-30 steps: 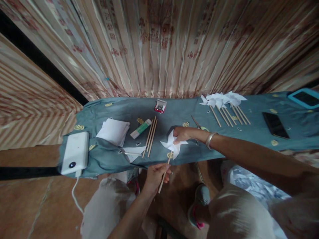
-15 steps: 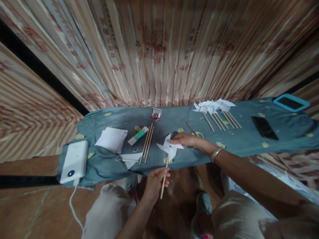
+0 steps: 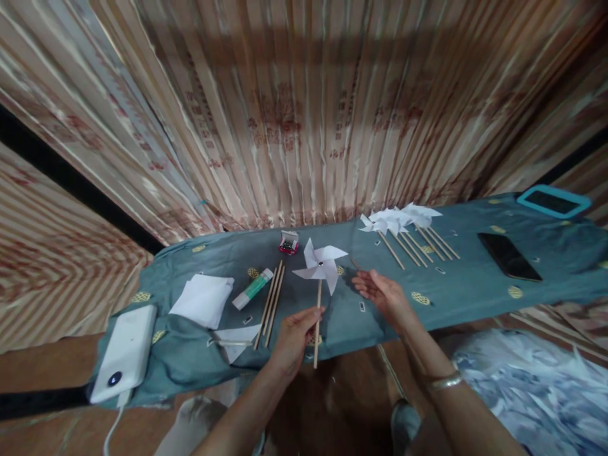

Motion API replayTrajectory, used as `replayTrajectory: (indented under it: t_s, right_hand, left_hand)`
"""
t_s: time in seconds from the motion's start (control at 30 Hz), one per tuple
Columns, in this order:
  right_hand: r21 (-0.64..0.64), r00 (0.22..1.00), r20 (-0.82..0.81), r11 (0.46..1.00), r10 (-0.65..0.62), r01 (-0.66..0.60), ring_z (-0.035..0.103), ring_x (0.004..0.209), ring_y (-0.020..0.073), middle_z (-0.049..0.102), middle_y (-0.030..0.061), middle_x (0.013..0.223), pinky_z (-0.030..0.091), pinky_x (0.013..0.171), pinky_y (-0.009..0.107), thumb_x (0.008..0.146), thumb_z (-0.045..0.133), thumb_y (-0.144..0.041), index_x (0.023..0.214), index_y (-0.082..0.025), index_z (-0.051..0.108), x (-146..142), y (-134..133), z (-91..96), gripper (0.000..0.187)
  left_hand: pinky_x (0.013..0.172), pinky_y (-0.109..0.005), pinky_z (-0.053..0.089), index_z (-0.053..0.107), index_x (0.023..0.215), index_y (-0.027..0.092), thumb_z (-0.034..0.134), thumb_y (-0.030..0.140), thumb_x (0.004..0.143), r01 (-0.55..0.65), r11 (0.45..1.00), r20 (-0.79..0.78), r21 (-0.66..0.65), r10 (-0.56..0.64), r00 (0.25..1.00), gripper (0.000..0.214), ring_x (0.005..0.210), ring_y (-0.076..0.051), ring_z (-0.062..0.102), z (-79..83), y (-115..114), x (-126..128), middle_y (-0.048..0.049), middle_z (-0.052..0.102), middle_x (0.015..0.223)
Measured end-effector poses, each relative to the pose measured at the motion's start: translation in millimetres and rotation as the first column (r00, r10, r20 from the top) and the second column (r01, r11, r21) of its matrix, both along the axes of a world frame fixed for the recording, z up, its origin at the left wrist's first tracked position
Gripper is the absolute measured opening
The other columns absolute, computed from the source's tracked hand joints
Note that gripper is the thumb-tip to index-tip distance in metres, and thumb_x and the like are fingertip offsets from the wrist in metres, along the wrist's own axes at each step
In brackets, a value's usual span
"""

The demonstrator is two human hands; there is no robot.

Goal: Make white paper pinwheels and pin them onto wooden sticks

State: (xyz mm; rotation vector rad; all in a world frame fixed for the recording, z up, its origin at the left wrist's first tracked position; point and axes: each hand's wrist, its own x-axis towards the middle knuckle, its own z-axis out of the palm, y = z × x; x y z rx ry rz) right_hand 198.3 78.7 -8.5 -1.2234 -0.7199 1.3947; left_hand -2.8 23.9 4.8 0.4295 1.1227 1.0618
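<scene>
A white paper pinwheel (image 3: 320,263) with a dark pin at its centre stands upright on a thin wooden stick. My left hand (image 3: 298,335) pinches that stick below the blades. To the right, my right hand (image 3: 377,290) is apart from the pinwheel, fingers loosely spread and holding nothing that I can see. Beyond its fingertips a thin pointed blade shows; the rest of that tool is hidden by the hand. Several finished pinwheels (image 3: 399,220) lie overlapped at the back right, their sticks toward me. A small red box of pins (image 3: 289,243) sits open behind the pinwheel.
On the green cloth (image 3: 332,329) at left lie loose wooden sticks (image 3: 270,304), a glue stick (image 3: 253,289), white paper squares (image 3: 203,300), a folded paper piece (image 3: 237,341) and a white cabled device (image 3: 124,354). A black phone (image 3: 509,256) and blue-framed device (image 3: 553,201) lie right.
My right hand has let go of the pinwheel's blades and moved right. The left hand has raised the pinwheel slightly by its stick. The camera view has shifted a little.
</scene>
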Motion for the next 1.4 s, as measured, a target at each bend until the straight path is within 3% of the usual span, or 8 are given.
replayTrajectory:
  t_s: [0.13, 0.37, 0.57, 0.83, 1.1, 1.4]
  right_hand:
    - [0.017, 0.996, 0.033, 0.997, -0.079, 0.078, 0.066, 0.071, 0.0165, 0.075, 0.0072, 0.084, 0.053, 0.066, 0.028, 0.060, 0.078, -0.055, 0.083, -0.019, 0.072, 8, 3, -3.7, 0.043]
    - [0.142, 0.979, 0.162, 0.984, -0.128, 0.105, 0.064, 0.081, 0.0190, 0.073, 0.0040, 0.086, 0.049, 0.074, 0.029, 0.063, 0.073, -0.059, 0.080, -0.021, 0.070, 9, 27, -0.8, 0.042]
    - [0.143, 0.973, 0.226, 0.990, -0.050, 0.018, 0.063, 0.079, 0.0195, 0.071, 0.0049, 0.082, 0.048, 0.068, 0.028, 0.068, 0.066, -0.061, 0.084, -0.021, 0.069, 4, 32, -0.3, 0.044]
    - [0.138, 0.969, 0.236, 0.990, -0.076, 0.044, 0.059, 0.070, 0.0160, 0.068, 0.0016, 0.077, 0.047, 0.065, 0.027, 0.066, 0.069, -0.056, 0.079, -0.022, 0.068, 1, 29, 2.4, 0.036]
    - [0.109, 0.986, 0.143, 0.992, -0.080, 0.064, 0.056, 0.064, 0.0115, 0.068, 0.0001, 0.075, 0.047, 0.062, 0.023, 0.061, 0.077, -0.049, 0.075, -0.023, 0.072, -3, 25, 3.9, 0.031]
    - [0.106, 0.985, 0.128, 0.989, -0.113, 0.100, 0.058, 0.058, 0.0098, 0.069, -0.0001, 0.070, 0.050, 0.054, 0.021, 0.055, 0.083, -0.045, 0.073, -0.022, 0.074, 2, 21, -2.8, 0.031]
  left_hand:
    - [0.048, -0.020, 0.029, 0.079, 0.073, 0.015, 0.084, 0.048, 0.047, 0.055, 0.997, -0.156, 0.045, -0.048, 0.987, 0.042, 0.047, -0.007, 0.040, -14.2, 6, 8, 0.0010, 0.054, 0.050]
    - [0.058, -0.024, 0.036, 0.079, 0.069, 0.018, 0.078, 0.042, 0.058, 0.200, 0.969, -0.340, 0.148, -0.141, 0.930, 0.026, 0.062, -0.014, 0.050, -23.1, 9, 15, -0.0041, 0.066, 0.065]
    - [0.057, -0.024, 0.036, 0.079, 0.069, 0.018, 0.077, 0.042, 0.058, 0.220, 0.964, -0.349, 0.147, -0.157, 0.924, 0.026, 0.061, -0.014, 0.049, -26.4, 10, 16, -0.0046, 0.066, 0.064]
    - [0.057, -0.024, 0.034, 0.079, 0.070, 0.018, 0.075, 0.040, 0.061, 0.230, 0.960, -0.334, 0.163, -0.165, 0.928, 0.024, 0.060, -0.013, 0.047, -23.5, 8, 19, -0.0034, 0.063, 0.062]
    - [0.056, -0.024, 0.034, 0.079, 0.068, 0.018, 0.076, 0.041, 0.061, 0.224, 0.963, -0.311, 0.149, -0.170, 0.935, 0.024, 0.058, -0.012, 0.044, -19.9, 4, 15, -0.0018, 0.059, 0.059]
    - [0.054, -0.024, 0.032, 0.078, 0.067, 0.016, 0.080, 0.040, 0.052, 0.159, 0.983, -0.202, 0.094, -0.137, 0.970, 0.029, 0.054, -0.011, 0.043, -22.5, 3, 18, -0.0016, 0.060, 0.055]
